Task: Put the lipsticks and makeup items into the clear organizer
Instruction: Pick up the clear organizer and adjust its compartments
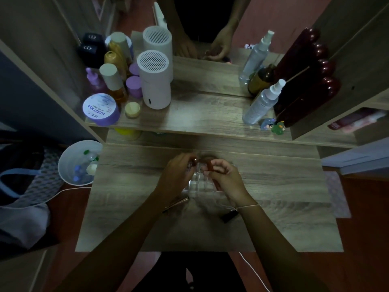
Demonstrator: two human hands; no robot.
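Dim, underexposed interior view; corners fall into deep shadow. Wide-angle bending at edges. Soft focus, detail muddy throughout.

Bare forearms — thin white string bracelet (248,206) on right wrist.

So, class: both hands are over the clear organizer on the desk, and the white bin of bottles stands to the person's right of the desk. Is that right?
Not quite. The head view shows the white bin on the person's left of the desk, not the right. The rest holds: the left hand and right hand are both over the clear organizer.
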